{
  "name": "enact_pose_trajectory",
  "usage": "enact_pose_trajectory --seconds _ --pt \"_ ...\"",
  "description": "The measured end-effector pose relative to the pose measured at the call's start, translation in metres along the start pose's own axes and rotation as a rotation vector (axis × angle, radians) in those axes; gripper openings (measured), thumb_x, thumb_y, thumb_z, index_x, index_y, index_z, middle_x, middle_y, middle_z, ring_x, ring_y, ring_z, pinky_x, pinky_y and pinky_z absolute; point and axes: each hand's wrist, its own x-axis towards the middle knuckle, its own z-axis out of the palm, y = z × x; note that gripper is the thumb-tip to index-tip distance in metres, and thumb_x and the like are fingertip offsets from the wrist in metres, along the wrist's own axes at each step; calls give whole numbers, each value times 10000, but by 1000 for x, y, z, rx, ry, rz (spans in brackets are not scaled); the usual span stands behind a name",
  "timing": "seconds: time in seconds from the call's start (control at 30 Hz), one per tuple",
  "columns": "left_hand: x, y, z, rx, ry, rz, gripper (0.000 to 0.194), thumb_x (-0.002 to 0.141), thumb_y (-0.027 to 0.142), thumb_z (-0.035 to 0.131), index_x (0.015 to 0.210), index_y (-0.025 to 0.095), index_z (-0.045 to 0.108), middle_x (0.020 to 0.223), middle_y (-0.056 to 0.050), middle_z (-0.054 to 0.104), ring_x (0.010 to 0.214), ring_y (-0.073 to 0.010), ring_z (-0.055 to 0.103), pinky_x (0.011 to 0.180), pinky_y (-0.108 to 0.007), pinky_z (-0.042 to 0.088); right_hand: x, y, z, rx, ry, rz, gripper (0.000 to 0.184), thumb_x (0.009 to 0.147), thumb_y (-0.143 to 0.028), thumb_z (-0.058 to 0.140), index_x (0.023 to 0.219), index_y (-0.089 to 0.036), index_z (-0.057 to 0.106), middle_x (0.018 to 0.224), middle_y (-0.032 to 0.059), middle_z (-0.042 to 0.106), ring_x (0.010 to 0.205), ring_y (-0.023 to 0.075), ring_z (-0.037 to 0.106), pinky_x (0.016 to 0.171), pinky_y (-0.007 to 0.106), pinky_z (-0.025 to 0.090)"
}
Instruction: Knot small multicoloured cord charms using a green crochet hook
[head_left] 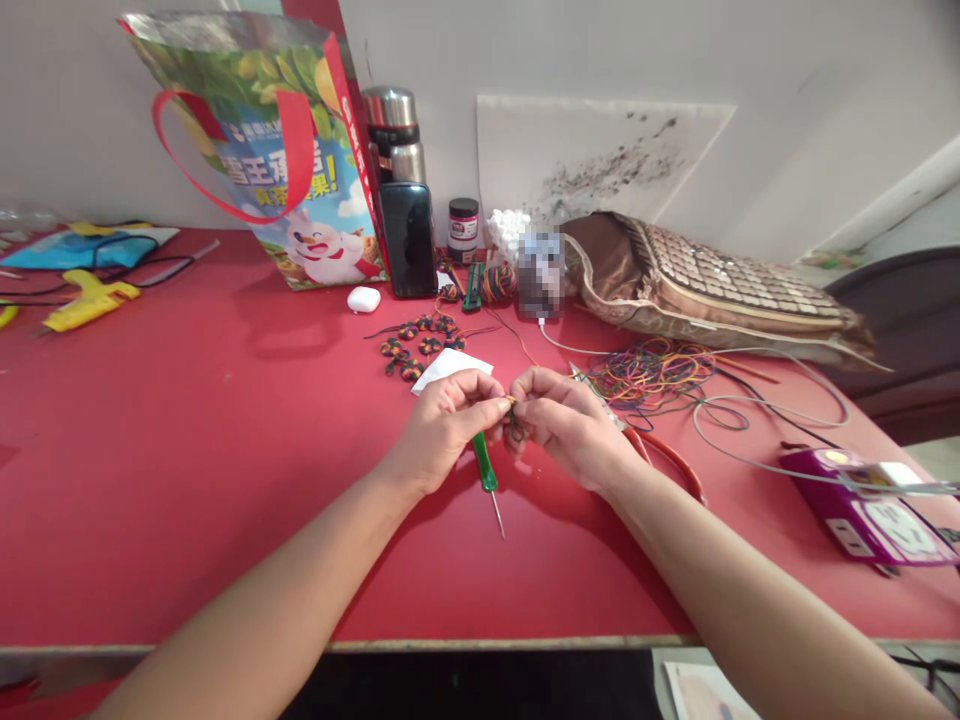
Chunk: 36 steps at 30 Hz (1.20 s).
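Over the red table (247, 480), my left hand (454, 425) and my right hand (574, 425) meet, fingertips pinched on a small piece of multicoloured cord (514, 425). Much of the cord is hidden by the fingers. Just below them lies a green-handled tool with a thin metal shaft (486, 468); its upper end is covered by my left hand. A white slip of paper (454, 368) sits behind my left hand. Beyond it are several round knotted cord pieces (411, 370). By my right wrist is a red-handled tool, probably scissors (675, 460), partly covered.
Tangled multicoloured cord (652, 375) lies to the right, near a brown bag (720, 280) and a purple power strip (855, 510). At the back stand a printed shopping bag (292, 190), a steel flask (394, 130) and a phone (409, 240). A yellow glue gun (90, 300) lies left.
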Motion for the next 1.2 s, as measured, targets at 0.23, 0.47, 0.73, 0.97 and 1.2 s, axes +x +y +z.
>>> enact_pose_trajectory --seconds 0.23,0.47,0.73,0.97,1.2 --pt "1 4 -3 -47 -62 -34 292 772 363 849 783 167 633 638 26 620 566 -127 616 600 -282 528 0 1 -1 130 -44 27 202 786 -284 825 794 -188 648 617 -20 677 550 141 674 562 265 550" --pt "1 4 -6 47 -109 -54 298 792 359 856 799 167 628 669 -1 697 563 -141 673 589 -264 508 1 2 -1 68 -20 55 167 752 -228 809 783 -180 652 595 -27 667 503 143 680 511 243 522" --pt "-2 -1 3 -108 -60 -38 354 740 374 896 769 167 610 661 27 628 515 -121 620 501 -261 527 1 3 -2 126 -64 62 152 726 -189 782 740 -186 631 621 -18 687 499 155 684 535 280 572" --pt "1 0 -3 -109 -75 -8 250 811 318 831 811 170 629 645 31 602 571 -133 629 521 -258 529 0 0 0 152 -44 11 253 767 -272 879 821 -182 649 691 6 730 576 155 722 568 264 577" --pt "2 -2 -3 -5 -11 57 218 850 323 799 827 180 635 728 18 626 656 -122 617 654 -279 550 1 1 1 76 38 14 321 736 -308 925 809 -185 637 657 -4 720 533 143 684 535 272 587"
